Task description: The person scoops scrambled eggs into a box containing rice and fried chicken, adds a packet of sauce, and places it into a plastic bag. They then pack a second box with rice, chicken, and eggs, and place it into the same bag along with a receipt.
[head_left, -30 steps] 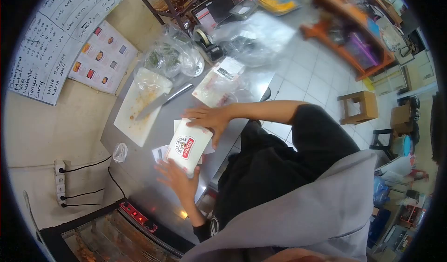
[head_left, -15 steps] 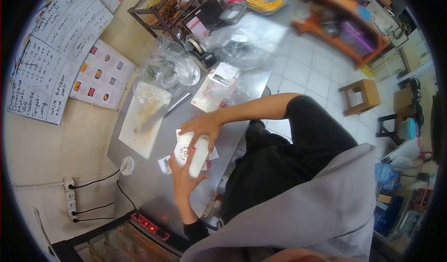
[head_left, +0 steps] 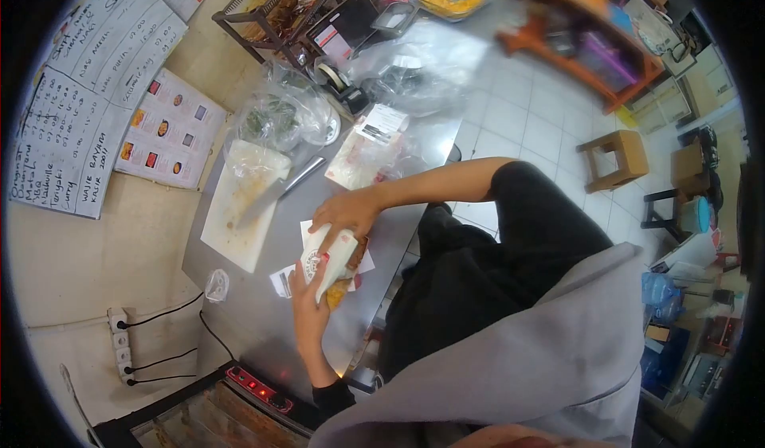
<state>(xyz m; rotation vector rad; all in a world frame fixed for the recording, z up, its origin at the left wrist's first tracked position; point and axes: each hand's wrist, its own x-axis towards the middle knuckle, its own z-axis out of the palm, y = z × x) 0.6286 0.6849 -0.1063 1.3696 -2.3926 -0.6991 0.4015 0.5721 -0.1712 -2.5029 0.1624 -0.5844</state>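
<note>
A white paper takeaway box [head_left: 339,249] with a round printed logo stands on the steel table. Its lid is partly raised, and yellow and brown food [head_left: 338,292] shows beneath it along the side nearest me. My right hand [head_left: 348,212] grips the far right part of the lid, fingers spread over its edge. Around the left side of the box curls my left hand [head_left: 309,298], its thumb hidden behind the lid. White paper sheets [head_left: 282,281] lie under and beside the box.
A knife [head_left: 279,191] rests across a white cutting board [head_left: 231,209]. Nearby are a plastic bag of greens [head_left: 275,117], a wrapped white package [head_left: 358,157] and a tape dispenser [head_left: 339,82]. A heated cabinet with red lights [head_left: 259,386] stands at the near left.
The lid was lying flat over the box and is now tilted up, exposing the food. Both hands have shifted slightly with it.
</note>
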